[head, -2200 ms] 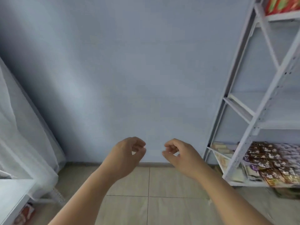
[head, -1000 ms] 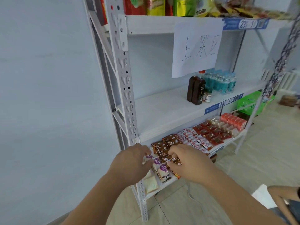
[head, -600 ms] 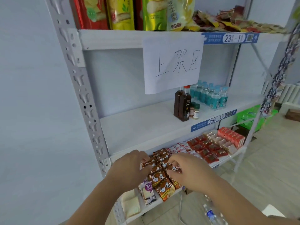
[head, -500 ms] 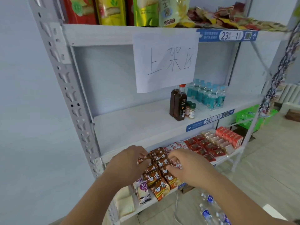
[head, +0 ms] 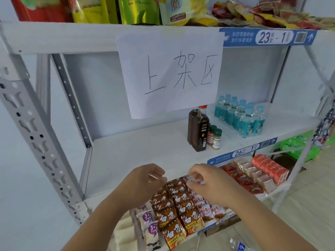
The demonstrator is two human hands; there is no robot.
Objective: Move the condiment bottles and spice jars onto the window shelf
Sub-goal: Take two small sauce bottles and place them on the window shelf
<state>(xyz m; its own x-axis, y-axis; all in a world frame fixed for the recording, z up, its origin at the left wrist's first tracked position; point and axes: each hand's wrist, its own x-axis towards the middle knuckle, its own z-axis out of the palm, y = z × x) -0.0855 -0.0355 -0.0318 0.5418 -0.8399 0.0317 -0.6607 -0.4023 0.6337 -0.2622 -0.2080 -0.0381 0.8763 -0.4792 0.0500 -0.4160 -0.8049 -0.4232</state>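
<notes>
Two hands loosely curled, left (head: 145,180), right (head: 213,185)

Bright, even, bluish light; soft shadows, slight overall blur, wide-angle bending toward the edges.

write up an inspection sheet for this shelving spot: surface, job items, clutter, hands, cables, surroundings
surface: white middle shelf, carrying goods toward its right end.
job's things: two dark sauce bottles upright, one behind the other; spice jars with green lids close at their right.
clutter: water bottle pack further right; snack packets on the lower shelf; chip bags on top.
hands: left hand and right hand hover over the snack packets, fingers loosely curled, nothing seen in either grip.
cables: thin pale cord under the lower shelf.
surroundings: paper sign hanging over the bottle tops; green basket at right; no window shelf in view.
</notes>
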